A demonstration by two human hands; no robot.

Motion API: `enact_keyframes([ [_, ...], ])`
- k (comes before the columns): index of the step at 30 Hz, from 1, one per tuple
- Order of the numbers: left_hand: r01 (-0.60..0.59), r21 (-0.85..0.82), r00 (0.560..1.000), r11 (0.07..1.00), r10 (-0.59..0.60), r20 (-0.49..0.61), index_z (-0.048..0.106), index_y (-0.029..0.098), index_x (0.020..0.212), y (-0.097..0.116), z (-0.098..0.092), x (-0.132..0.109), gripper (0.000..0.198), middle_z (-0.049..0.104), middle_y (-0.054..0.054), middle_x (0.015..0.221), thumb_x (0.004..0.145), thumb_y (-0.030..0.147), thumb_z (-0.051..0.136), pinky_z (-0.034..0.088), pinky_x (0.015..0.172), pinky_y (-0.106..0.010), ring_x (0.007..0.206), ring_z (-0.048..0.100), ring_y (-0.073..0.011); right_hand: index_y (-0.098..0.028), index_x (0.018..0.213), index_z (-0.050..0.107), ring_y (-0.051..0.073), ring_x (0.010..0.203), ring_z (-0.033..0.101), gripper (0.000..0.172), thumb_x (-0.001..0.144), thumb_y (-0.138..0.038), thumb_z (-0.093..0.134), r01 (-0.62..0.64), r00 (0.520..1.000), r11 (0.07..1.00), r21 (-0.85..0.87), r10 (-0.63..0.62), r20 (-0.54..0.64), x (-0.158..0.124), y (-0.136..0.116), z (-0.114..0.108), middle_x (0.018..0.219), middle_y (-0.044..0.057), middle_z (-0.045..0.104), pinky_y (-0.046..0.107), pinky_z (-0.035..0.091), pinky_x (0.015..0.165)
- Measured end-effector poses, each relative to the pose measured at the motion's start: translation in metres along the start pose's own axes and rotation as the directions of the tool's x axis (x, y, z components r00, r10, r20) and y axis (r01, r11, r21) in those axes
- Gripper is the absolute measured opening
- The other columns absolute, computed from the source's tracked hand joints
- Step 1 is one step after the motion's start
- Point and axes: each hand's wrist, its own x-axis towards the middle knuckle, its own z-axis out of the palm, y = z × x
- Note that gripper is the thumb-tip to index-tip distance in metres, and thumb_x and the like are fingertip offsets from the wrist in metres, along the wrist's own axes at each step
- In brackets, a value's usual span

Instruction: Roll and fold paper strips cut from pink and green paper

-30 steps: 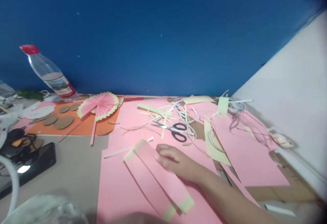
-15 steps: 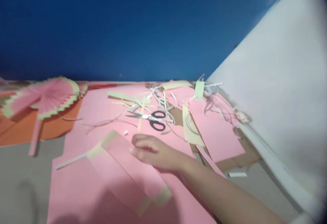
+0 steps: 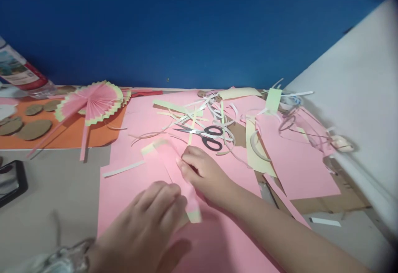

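A pink paper strip (image 3: 174, 161) with pale green ends lies on a large pink sheet (image 3: 130, 181). My right hand (image 3: 203, 175) pinches the strip's edge near its middle, fingers closed on it. From the lower left my left hand (image 3: 149, 223) has come in, fingers bent and resting on the near end of the strip. Black-handled scissors (image 3: 207, 136) lie just beyond my right hand among several paper trimmings.
A folded pink and green paper fan (image 3: 93, 103) rests on an orange sheet (image 3: 68, 134) with brown card discs (image 3: 33, 128). A bottle (image 3: 18, 74) leans at far left, a dark phone (image 3: 10, 179) at the left edge. More pink sheets (image 3: 295, 165) and a white wall (image 3: 357, 98) lie right.
My left hand has come into view and landed on the strip. The strip now looks folded narrower under my right hand. The camera swung left again, showing the bottle and phone.
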Motion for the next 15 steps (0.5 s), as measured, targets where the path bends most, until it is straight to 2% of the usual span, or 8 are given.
enact_keyframes([
  [1,-0.015,0.101,0.997,0.995,0.022,-0.075,0.056,0.019,0.116,-0.003,0.001,0.006,0.038,0.06,-0.008,0.112,0.08,0.032,0.06,0.043,0.094,-0.041,0.107,0.052,-0.0272,-0.018,0.061,0.036,0.014,0.073,0.042,0.032,0.093,-0.022,0.038,-0.005,1.0,0.998,-0.067,0.005,-0.002,-0.001,-0.001,0.002,0.071,0.0,0.041,0.029,0.034,0.067],
  [2,-0.043,0.156,0.994,0.987,0.058,-0.091,0.057,0.018,0.116,-0.006,0.004,0.009,0.039,0.059,-0.008,0.112,0.079,0.03,0.06,0.041,0.096,-0.042,0.109,0.051,-0.0278,-0.018,0.062,0.038,0.015,0.074,0.042,0.031,0.093,-0.021,0.038,-0.002,1.0,0.991,-0.133,0.002,0.0,-0.002,-0.001,0.005,0.072,0.001,0.041,0.03,0.034,0.067],
  [5,-0.051,0.194,0.996,0.98,0.065,-0.062,0.051,0.012,0.123,-0.012,0.015,0.009,0.047,0.054,-0.01,0.124,0.079,0.026,0.058,0.03,0.105,-0.043,0.123,0.04,-0.0288,-0.018,0.067,0.045,0.017,0.077,0.042,0.027,0.093,-0.021,0.037,0.028,1.0,0.959,-0.281,-0.027,0.01,-0.004,-0.002,0.011,0.077,0.003,0.045,0.032,0.036,0.07],
  [8,-0.039,0.258,0.999,0.965,0.045,-0.019,0.041,0.007,0.134,-0.015,0.019,0.006,0.065,0.042,-0.013,0.139,0.08,0.04,0.057,0.023,0.108,-0.045,0.133,0.027,-0.032,-0.017,0.072,0.048,0.019,0.08,0.044,0.019,0.09,-0.022,0.043,0.016,0.999,0.935,-0.353,-0.028,-0.029,-0.006,0.0,0.011,0.083,0.005,0.048,0.035,0.038,0.073],
  [11,-0.066,0.287,0.997,0.956,0.054,0.05,0.035,0.005,0.138,-0.018,0.017,0.008,0.079,0.032,-0.015,0.147,0.079,0.055,0.052,0.021,0.107,-0.045,0.135,0.022,-0.0341,-0.017,0.086,0.051,0.02,0.089,0.047,0.003,0.085,-0.02,0.052,-0.007,0.997,0.963,-0.269,-0.015,-0.08,-0.006,0.003,0.004,0.092,0.006,0.051,0.036,0.04,0.079],
  [13,-0.081,0.288,0.994,0.954,0.057,0.092,0.035,0.007,0.139,-0.018,0.015,0.01,0.079,0.029,-0.015,0.149,0.079,0.057,0.049,0.02,0.108,-0.045,0.136,0.021,-0.0335,-0.018,0.104,0.051,0.019,0.098,0.047,0.019,0.085,-0.018,0.053,0.005,0.997,0.982,-0.19,-0.019,-0.072,-0.005,0.005,-0.001,0.103,0.006,0.051,0.035,0.041,0.086],
  [15,-0.081,0.299,0.993,0.951,0.05,0.111,0.037,0.008,0.138,-0.019,0.013,0.011,0.077,0.029,-0.014,0.149,0.079,0.055,0.05,0.017,0.109,-0.044,0.137,0.02,-0.0319,-0.023,0.119,0.05,0.018,0.104,0.047,0.031,0.088,-0.018,0.05,0.031,0.999,0.983,-0.179,-0.036,-0.022,-0.004,0.006,-0.005,0.11,0.006,0.05,0.035,0.041,0.091],
])
